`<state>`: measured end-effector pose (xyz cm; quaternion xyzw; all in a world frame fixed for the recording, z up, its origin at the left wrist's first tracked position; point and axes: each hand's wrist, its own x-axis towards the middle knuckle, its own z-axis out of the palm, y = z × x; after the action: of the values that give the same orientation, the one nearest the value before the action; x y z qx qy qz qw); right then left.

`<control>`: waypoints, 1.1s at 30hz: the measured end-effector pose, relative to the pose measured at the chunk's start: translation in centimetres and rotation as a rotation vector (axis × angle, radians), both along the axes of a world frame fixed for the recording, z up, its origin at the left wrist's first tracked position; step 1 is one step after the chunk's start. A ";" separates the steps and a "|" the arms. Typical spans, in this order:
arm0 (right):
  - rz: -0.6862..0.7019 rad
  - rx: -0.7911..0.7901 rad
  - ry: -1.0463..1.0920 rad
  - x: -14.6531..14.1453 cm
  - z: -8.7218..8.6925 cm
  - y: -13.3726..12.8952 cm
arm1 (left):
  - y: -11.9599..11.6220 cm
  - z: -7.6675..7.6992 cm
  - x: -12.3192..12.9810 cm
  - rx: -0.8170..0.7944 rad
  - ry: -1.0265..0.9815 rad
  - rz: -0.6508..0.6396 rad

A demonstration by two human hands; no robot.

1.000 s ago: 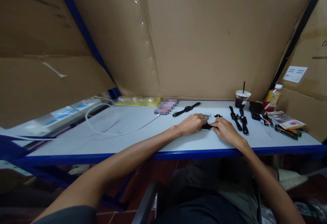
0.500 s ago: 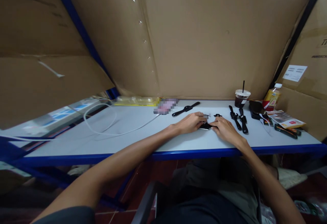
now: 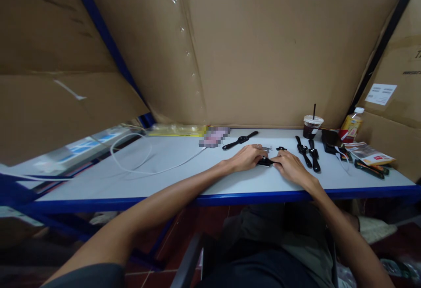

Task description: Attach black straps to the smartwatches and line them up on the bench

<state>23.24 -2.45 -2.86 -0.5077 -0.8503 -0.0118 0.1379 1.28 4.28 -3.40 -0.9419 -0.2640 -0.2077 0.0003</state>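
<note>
Both hands are closed on a black spokeshave (image 3: 265, 162) above the near middle of the table. My left hand (image 3: 249, 157) grips its left end, and my right hand (image 3: 289, 166) pinches its right end. Fingers hide most of both handles. Just beyond the hands lie a small black part (image 3: 281, 148) and a small silvery piece partly covered by my left fingers. A second spokeshave (image 3: 242, 140) rests slantwise behind my left hand. To the right of my right hand, two more spokeshaves, one (image 3: 303, 152) beside the other (image 3: 314, 156), lie side by side.
A white cable runs left from a blurred-out phone-like object (image 3: 214, 137). Yellow-edged clear packaging (image 3: 177, 130) lies at the back. On the right stand a lidded drink cup (image 3: 312, 127) and a bottle (image 3: 352, 126), near a black case (image 3: 330, 141) and a packet (image 3: 371, 153). Cardboard (image 3: 246, 51) walls the back.
The view has shifted very slightly. Both hands stay on the spokeshave in nearly the same place, with a little more of its middle showing now.
</note>
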 end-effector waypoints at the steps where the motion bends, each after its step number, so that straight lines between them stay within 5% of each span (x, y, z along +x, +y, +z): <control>1: 0.006 0.006 0.006 0.0 -0.1 0.1 | 0.1 -0.1 0.0 0.002 -0.002 -0.002; 33: -0.013 -0.003 -0.063 0.1 0.4 -0.3 | 0.3 0.0 -0.2 -0.059 -0.071 -0.022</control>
<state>23.38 -2.74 -2.46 -0.5127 -0.8510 -0.0275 0.1104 1.07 4.54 -3.42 -0.9363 -0.2594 -0.2334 -0.0390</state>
